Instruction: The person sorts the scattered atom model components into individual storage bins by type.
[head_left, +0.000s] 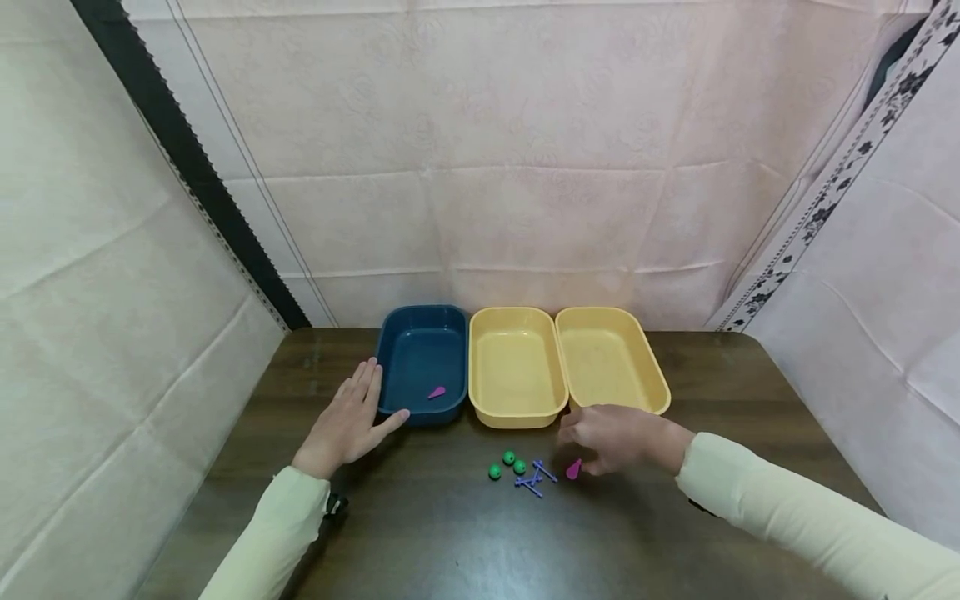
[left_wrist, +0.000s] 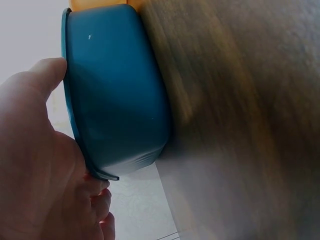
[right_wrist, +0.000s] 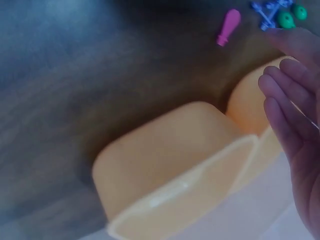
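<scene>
Low in the centre of the head view, the right hand (head_left: 611,437) hovers relaxed and holding nothing just beside a pink peg (head_left: 573,469) on the tabletop (head_left: 420,533). The left hand (head_left: 348,423) lies flat, fingers straight, against the blue tray (head_left: 390,367), where another pink piece (head_left: 437,392) rests. A clean fingertip pinch should lift the peg without disturbing the green balls (head_left: 507,464). Both wrist views are blurred, so fine finger contact is unclear.

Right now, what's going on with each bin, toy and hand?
Blue bin: upright, one pink piece inside.
Middle yellow bin: upright, empty.
Right yellow bin: upright, empty.
Green balls: loose on table.
Purple sticks: loose on table.
Pink peg: lying on table.
Left hand: flat, touching blue bin.
Right hand: open, over pink peg.
</scene>
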